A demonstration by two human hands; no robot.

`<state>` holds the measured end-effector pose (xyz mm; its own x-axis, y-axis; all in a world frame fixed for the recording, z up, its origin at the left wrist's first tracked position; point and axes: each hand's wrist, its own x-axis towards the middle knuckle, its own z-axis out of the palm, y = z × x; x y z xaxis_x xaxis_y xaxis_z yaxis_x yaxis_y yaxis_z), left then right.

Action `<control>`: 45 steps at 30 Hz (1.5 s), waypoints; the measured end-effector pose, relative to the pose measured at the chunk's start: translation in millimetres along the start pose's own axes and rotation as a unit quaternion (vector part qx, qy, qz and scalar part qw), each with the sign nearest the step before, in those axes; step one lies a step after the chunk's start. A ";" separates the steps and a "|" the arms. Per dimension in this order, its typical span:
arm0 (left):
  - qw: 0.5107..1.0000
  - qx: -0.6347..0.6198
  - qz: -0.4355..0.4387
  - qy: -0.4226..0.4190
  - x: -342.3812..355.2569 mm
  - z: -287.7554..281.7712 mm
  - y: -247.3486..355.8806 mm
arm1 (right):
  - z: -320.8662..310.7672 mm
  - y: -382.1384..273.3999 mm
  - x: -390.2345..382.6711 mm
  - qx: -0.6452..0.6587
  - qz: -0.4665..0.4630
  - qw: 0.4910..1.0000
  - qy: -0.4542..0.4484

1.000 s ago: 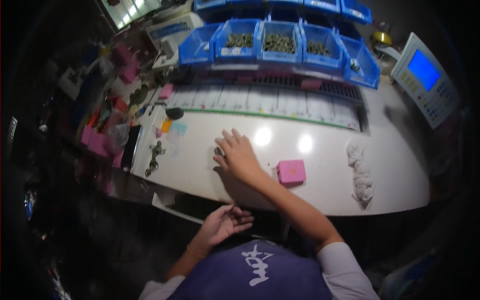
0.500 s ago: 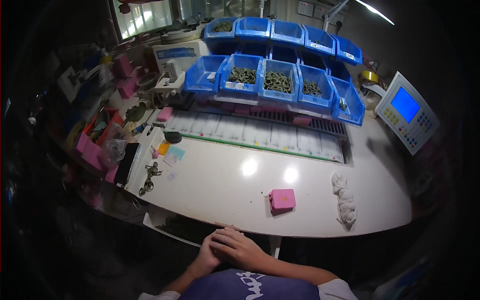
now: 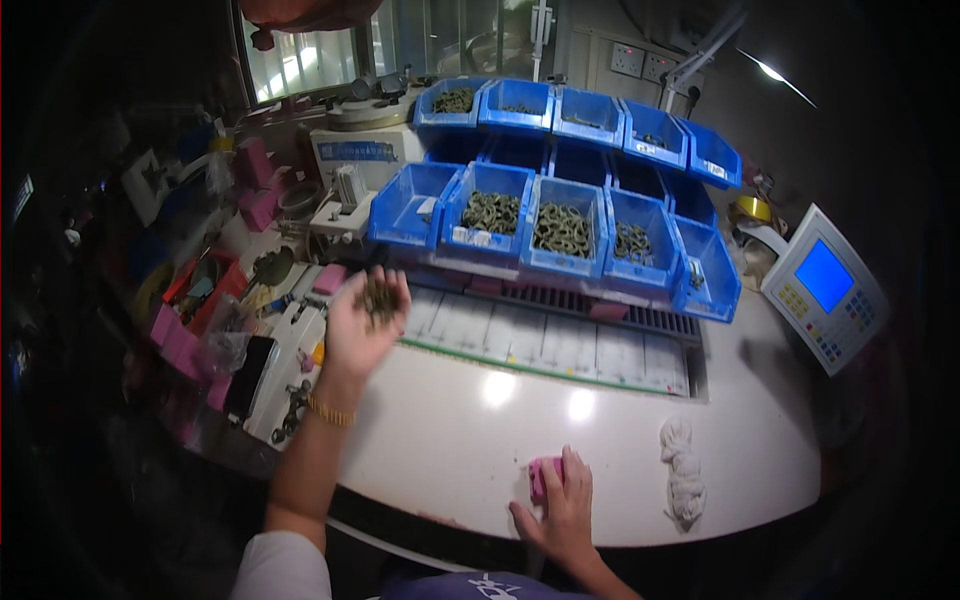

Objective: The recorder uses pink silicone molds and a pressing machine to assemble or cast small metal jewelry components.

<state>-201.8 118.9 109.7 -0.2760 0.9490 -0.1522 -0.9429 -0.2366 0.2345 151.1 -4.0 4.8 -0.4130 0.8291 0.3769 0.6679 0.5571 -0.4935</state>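
Observation:
My left hand [image 3: 368,325] is raised palm-up over the left part of the white table. In its cupped palm lies a small heap of greenish-brown metal-looking pieces [image 3: 378,302], too blurred to tell their kind. My right hand [image 3: 565,508] is over a small pink box [image 3: 541,480] near the front edge, fingers curled on its right side and partly hiding it. Beyond my hands, blue bins stand in tiers; a front one holds greenish ring-like pieces [image 3: 562,232].
A white twisted cloth [image 3: 683,475] lies at the right. Behind it a control panel [image 3: 828,285] with a blue screen is tilted toward me. A marked white strip [image 3: 530,340] runs below the bins. Dark metal pieces [image 3: 291,408] and a red tray [image 3: 207,290] are at the left.
My hands were together at the table's front edge. The left has gone up and forward, showing small pieces in its palm; the right has reached the pink box. The view has tilted upward.

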 end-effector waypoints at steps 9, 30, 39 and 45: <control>0.876 0.221 0.420 -0.088 315.8 224.1 18.1 | -7.3 -2.2 -0.5 0.054 0.067 0.996 0.011; 0.613 0.728 0.019 -0.306 -95.2 -47.9 -114.9 | -16.2 34.5 12.8 0.284 0.053 0.957 0.028; 0.779 0.587 -0.096 -0.198 -162.7 -80.5 -175.2 | -20.2 41.6 -4.5 0.454 0.138 0.880 -0.032; 0.773 0.597 -0.048 -0.208 -178.5 -94.0 -177.2 | -29.7 37.8 8.8 0.426 0.152 0.891 -0.037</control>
<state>-3.0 -28.3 5.1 0.1025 0.9939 0.0406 -0.0428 -0.0364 0.9984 191.1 22.9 12.8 -0.3544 0.9310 0.0873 0.0555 0.1141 -0.9919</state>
